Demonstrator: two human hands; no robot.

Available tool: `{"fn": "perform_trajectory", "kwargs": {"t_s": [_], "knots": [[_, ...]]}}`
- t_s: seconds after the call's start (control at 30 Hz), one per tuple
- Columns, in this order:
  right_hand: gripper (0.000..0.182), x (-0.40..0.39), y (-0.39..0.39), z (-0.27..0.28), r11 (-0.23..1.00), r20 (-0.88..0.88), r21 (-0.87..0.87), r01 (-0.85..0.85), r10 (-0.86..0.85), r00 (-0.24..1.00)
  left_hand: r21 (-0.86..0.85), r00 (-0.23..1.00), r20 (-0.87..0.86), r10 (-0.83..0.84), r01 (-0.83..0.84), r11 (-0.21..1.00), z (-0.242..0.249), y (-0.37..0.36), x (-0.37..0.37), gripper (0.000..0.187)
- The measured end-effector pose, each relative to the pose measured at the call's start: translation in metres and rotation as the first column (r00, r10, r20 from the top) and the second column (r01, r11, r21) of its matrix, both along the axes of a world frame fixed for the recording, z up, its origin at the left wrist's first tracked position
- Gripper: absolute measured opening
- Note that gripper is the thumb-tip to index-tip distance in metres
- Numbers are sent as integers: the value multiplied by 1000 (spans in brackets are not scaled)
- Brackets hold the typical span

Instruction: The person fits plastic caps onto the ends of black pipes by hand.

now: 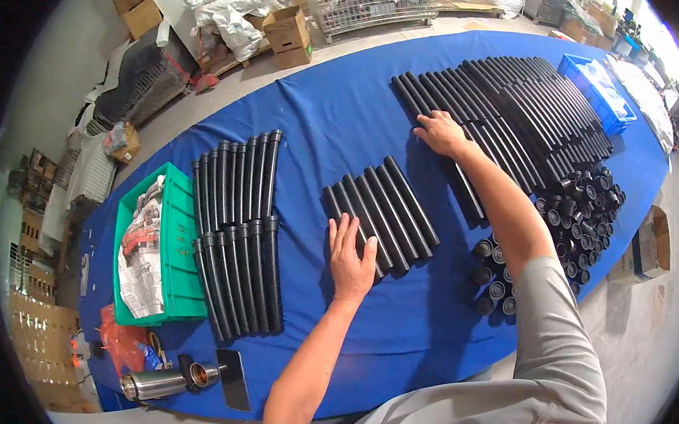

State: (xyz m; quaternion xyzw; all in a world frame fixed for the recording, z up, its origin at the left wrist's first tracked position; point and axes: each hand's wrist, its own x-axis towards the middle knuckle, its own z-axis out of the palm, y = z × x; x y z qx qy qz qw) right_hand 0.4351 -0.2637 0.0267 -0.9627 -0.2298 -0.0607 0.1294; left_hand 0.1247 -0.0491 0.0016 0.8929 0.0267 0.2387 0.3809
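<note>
Several black tubes lie side by side in the middle of the blue cloth. My left hand rests at their left end, fingers spread, touching the nearest tubes. Farther up and right, my right hand lies over the left edge of a large layered stack of black tubes, its fingers apart and bent a little. Whether its fingertips grip a tube is hidden. To the left stand two rows of capped black tubes. A heap of black round caps sits at the right, below the large stack.
A green crate with newspaper is at the left, a blue basket at the far right. Near the front left edge are a steel flask, a phone and a red plastic bag. An open carton stands beyond the right edge.
</note>
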Motion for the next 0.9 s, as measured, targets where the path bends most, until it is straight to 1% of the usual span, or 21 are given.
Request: {"fn": "perform_trajectory", "kwargs": {"t_s": [0.1, 0.13, 0.17, 0.23, 0.27, 0.37, 0.4, 0.5, 0.53, 0.63, 0.67, 0.77, 0.8, 0.9], "knots": [[39, 14, 1, 4, 1000, 64, -16, -14, 15, 998, -14, 1000, -10, 7, -7, 1000, 3, -1, -1, 52], [38, 16, 2, 4, 1000, 159, 2, -16, 16, 987, -18, 1000, -15, 10, -11, 1000, 4, -1, -1, 52], [41, 24, 4, 7, 1000, 166, 16, 4, -6, 986, -26, 1000, -17, 12, -13, 1000, 4, -2, -1, 52], [49, 42, 6, 6, 996, 111, 85, 8, -18, 994, -16, 1000, 3, 7, -7, 1000, 2, -1, -1, 52], [61, 58, 5, -3, 999, 39, 49, -3, 1, 999, -13, 1000, 9, 4, -4, 1000, 2, -1, 0, 52], [69, 64, 15, 2, 999, -74, -3, 49, -49, 996, -7, 1000, 4, 0, 0, 1000, 2, -1, 0, 51], [71, 67, 18, 1, 998, -68, -30, 47, -49, 997, -15, 1000, -3, -5, 5, 1000, 2, -1, 0, 51], [69, 73, 34, -6, 1000, -83, -29, -6, 4, 997, -3, 1000, -2, -11, 10, 1000, 2, -1, 0, 52], [59, 62, 40, 2, 1000, -60, -20, -5, 4, 998, -8, 1000, -4, -13, 13, 1000, 2, -1, 0, 52], [49, 52, 62, 5, 995, -78, -85, 59, -66, 995, -11, 1000, -2, -18, 18, 1000, 1, -1, -1, 51], [42, 47, 72, 1, 991, -82, -26, 129, -131, 988, -6, 1000, 6, -21, 22, 1000, 0, 0, 0, 51], [39, 22, 83, 9, 992, -114, -69, 107, -114, 987, 9, 999, 20, -24, 24, 1000, 1, 0, 1, 50], [38, 11, 83, 10, 993, -131, -3, 122, -121, 984, 14, 1000, 12, -19, 19, 1000, 2, -1, 1, 49], [38, -11, 77, 13, 998, -172, -14, 60, -61, 983, 16, 999, 34, -27, 26, 1000, -2, 0, 2, 51]]}}
